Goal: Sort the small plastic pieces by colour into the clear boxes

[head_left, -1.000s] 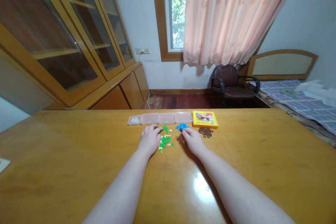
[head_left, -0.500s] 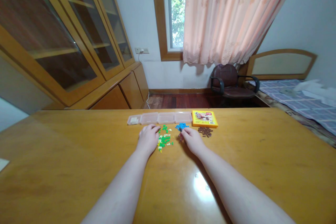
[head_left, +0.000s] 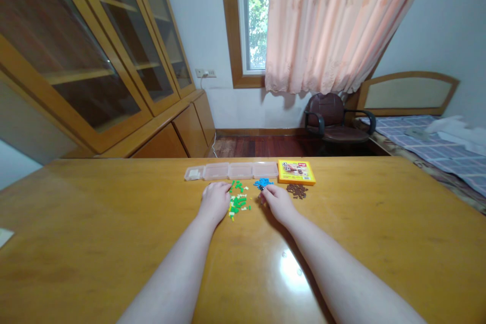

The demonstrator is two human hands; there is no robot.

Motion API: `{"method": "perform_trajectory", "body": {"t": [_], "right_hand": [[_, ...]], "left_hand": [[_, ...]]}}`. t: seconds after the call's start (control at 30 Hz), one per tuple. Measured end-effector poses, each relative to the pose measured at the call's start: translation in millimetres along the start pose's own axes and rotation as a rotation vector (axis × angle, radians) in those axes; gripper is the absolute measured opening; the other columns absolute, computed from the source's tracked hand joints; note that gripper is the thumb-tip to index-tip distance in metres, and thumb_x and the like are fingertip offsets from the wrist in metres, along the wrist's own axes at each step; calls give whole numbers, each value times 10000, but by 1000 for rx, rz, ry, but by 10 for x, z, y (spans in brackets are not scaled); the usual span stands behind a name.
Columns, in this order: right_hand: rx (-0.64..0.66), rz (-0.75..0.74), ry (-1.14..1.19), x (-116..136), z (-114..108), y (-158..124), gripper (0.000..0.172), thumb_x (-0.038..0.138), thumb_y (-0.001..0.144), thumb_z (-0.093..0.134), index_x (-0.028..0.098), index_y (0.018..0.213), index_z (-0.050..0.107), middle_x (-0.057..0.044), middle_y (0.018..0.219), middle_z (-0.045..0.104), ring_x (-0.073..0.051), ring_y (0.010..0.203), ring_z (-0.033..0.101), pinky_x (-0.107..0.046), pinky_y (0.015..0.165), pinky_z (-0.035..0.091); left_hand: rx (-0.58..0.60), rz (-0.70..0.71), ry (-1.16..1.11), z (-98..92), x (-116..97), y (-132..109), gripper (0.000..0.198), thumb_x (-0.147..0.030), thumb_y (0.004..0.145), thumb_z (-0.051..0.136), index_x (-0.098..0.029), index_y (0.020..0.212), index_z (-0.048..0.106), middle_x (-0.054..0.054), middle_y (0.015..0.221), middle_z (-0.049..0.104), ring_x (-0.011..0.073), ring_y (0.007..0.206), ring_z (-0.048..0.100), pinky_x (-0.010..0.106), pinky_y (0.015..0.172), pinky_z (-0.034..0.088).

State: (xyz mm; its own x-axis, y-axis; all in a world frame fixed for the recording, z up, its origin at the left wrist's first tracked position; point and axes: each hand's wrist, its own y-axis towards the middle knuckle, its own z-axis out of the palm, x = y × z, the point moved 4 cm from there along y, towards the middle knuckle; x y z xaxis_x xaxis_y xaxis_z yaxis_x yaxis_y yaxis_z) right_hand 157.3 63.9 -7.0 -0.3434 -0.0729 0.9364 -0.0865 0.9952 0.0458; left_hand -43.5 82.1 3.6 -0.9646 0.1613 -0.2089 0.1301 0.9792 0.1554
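My left hand (head_left: 215,201) rests on the table, palm down, at the left edge of a loose pile of small green toy bricks (head_left: 240,202). Its fingertips touch or nearly touch the pile, and it holds nothing that I can see. Cream and yellow pieces lie mixed among the green ones. Pinched in my right hand (head_left: 278,202) is a small black piece (head_left: 261,188), too small to make out fully. Just beyond those fingers sits a heap of blue bricks (head_left: 262,182). Brown bricks (head_left: 297,191) lie in a heap to the right of that hand.
A row of clear plastic trays (head_left: 240,171) stands along the far side of the wooden table (head_left: 152,253), with something pale in the leftmost one. Beside them lies a yellow box (head_left: 296,171). Behind the table are an armchair (head_left: 330,116), a bed and a glass-doored cabinet.
The fingers of my left hand have shifted slightly at the green pile. My right hand stays almost where it was, the black piece still in its fingers.
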Motion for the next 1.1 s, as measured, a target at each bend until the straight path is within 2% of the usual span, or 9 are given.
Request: {"method": "perform_trajectory", "body": {"t": [0.13, 0.33, 0.67, 0.87, 1.1], "right_hand": [[-2, -6, -23, 6, 1, 3, 283, 313, 820, 408, 172, 638, 571, -2, 603, 588, -144, 621, 547, -240, 605, 374], [-1, -2, -16, 16, 7, -3, 280, 318, 816, 411, 170, 646, 578, -6, 614, 599, -145, 621, 547, -241, 608, 377], [-4, 2, -30, -30, 10, 15, 276, 318, 818, 414, 173, 650, 578, -1, 603, 592, -144, 613, 547, -240, 590, 371], [2, -2, -9, -21, 8, 9, 272, 311, 816, 413, 176, 643, 572, -2, 602, 597, -146, 610, 549, -241, 591, 373], [3, -16, -21, 2, 5, 0, 275, 304, 818, 408, 176, 628, 560, -7, 613, 598, -147, 625, 552, -240, 606, 375]], "left_hand": [[-23, 50, -58, 21, -12, 4, 450, -143, 775, 397, -209, 1172, 599, 43, 1175, 615, 205, 1086, 515, 346, 971, 381], [-18, 77, -72, 19, 12, 6, 377, -139, 772, 412, -269, 973, 704, -1, 1057, 663, 195, 1021, 541, 336, 945, 398], [-50, -63, -28, -18, 69, 16, 389, -147, 774, 411, -237, 1060, 659, 29, 1106, 645, 198, 1032, 550, 322, 940, 407], [-38, -59, -4, -10, 71, 4, 385, -170, 784, 412, -278, 1051, 668, 21, 1111, 635, 208, 1012, 553, 332, 909, 417], [-60, -144, 62, -58, 114, -21, 331, -198, 795, 400, -220, 992, 666, 73, 1042, 653, 243, 972, 563, 366, 845, 438]]}}
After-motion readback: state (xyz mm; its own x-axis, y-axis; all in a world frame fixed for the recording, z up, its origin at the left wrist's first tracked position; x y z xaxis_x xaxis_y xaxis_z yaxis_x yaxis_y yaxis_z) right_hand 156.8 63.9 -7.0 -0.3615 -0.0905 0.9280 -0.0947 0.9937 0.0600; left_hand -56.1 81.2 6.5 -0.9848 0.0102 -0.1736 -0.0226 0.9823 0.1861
